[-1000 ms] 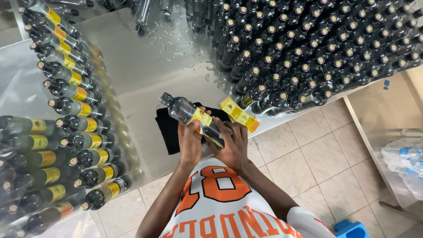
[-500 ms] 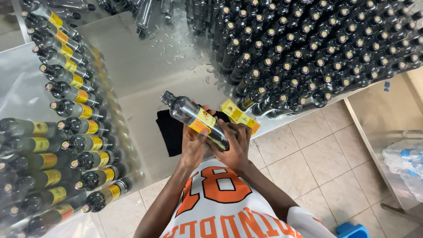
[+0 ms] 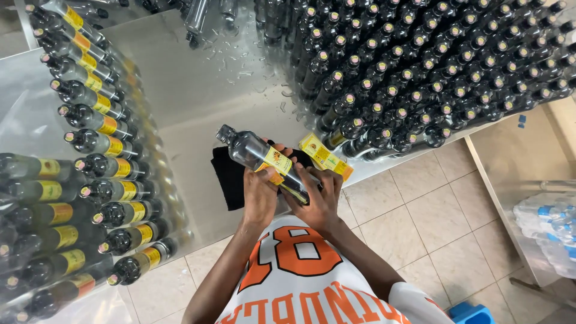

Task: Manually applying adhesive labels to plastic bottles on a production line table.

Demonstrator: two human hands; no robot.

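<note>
Both my hands hold one dark glass bottle point(image 3: 252, 150) tilted over the steel table edge, its cap pointing up and left. My left hand point(image 3: 259, 195) grips the bottle's lower body from the left, thumb on a yellow-and-orange label point(image 3: 277, 163) on its side. My right hand point(image 3: 320, 201) wraps the bottle's base from the right. A black cloth point(image 3: 228, 177) lies on the table under the bottle. A small stack of yellow labels point(image 3: 325, 156) rests just right of my hands.
Rows of labelled bottles point(image 3: 90, 120) lie on their sides on the steel table point(image 3: 198, 90) at the left. A dense crowd of upright dark bottles point(image 3: 420, 66) fills the right. Beige floor tiles point(image 3: 414, 222), a blue object point(image 3: 474, 313) and wrapped water bottles point(image 3: 549, 225) are at the lower right.
The bottle stays in both hands. My left thumb has shifted along the label, and my hands have dropped slightly toward my body.
</note>
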